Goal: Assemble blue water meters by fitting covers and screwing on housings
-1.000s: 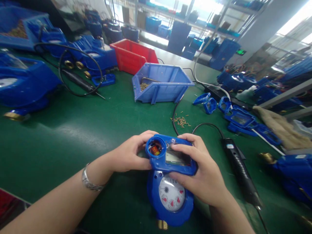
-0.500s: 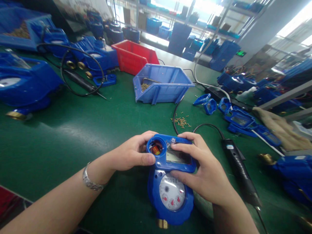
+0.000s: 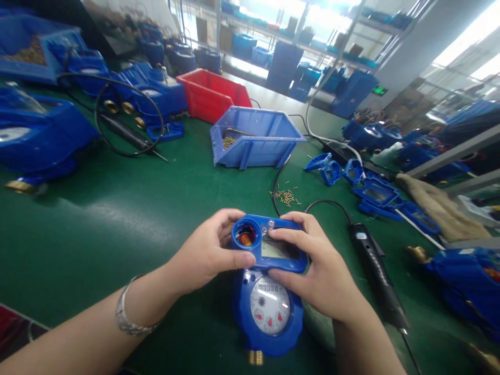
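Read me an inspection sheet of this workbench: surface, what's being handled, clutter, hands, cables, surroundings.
Surface: glossy green tabletop, glare at left.
Handled item: blue plastic meter with round white dial.
Clutter: small brass-coloured screws scattered beyond the meter; black cylindrical tool at right; light-blue plastic bin and red plastic bin farther back.
Hands: left hand grips the meter's upper left, right hand its upper right.
Cables: looped black cable at left; white cable at back.
Surroundings: blurred blue boxes in the background.
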Available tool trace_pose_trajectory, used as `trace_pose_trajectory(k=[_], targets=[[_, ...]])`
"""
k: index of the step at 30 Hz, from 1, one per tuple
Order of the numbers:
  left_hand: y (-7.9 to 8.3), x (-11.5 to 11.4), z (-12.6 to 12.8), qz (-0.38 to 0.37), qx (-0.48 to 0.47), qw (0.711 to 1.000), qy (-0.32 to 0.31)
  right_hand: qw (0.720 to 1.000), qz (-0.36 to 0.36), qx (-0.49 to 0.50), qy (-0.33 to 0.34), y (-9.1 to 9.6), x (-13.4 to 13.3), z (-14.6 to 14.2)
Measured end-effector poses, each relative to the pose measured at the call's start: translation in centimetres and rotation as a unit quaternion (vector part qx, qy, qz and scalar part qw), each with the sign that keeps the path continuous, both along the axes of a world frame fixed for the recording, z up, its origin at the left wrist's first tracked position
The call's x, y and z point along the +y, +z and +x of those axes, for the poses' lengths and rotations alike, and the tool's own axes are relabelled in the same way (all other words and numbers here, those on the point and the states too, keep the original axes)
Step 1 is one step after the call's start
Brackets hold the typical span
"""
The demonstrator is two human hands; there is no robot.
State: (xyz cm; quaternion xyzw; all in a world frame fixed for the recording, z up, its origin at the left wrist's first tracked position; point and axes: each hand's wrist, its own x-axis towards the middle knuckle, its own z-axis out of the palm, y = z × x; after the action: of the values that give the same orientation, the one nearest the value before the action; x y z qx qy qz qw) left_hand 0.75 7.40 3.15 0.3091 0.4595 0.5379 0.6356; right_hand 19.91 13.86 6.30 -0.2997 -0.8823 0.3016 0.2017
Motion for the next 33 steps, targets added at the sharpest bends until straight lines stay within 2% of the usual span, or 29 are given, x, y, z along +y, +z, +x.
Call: trace_pose_trajectory(k=[3,9,20,29,33], targets=[[-0.2,-0.7,0.4,-0.007,0.042,0.997,0.063,1.000,-0.013,-0.003,0.002,0.0,0.1,0.0],[-0.5,-1.1,1.6,0.002,0.003,1.000,-0.002,0.999,-0.051,0.008,0.008,0.3,0.3,0.1],[-0.7,-0.9,2.2,0.005,0.062,0.998,0.004,0.999,-0.045,0.005,0.017,0.3,0.6,0.2],[-0.8,-0.8,2.3,-0.009,0.055,0.998,0.009,0.994,-0.074,-0.047,0.057,0.6,1.2,1.1],[-0.8,-0.9,2.4,-0.018,0.045,0.999,0.013,0.992,-0.103,-0.027,0.062,0.4,1.6,1.5]])
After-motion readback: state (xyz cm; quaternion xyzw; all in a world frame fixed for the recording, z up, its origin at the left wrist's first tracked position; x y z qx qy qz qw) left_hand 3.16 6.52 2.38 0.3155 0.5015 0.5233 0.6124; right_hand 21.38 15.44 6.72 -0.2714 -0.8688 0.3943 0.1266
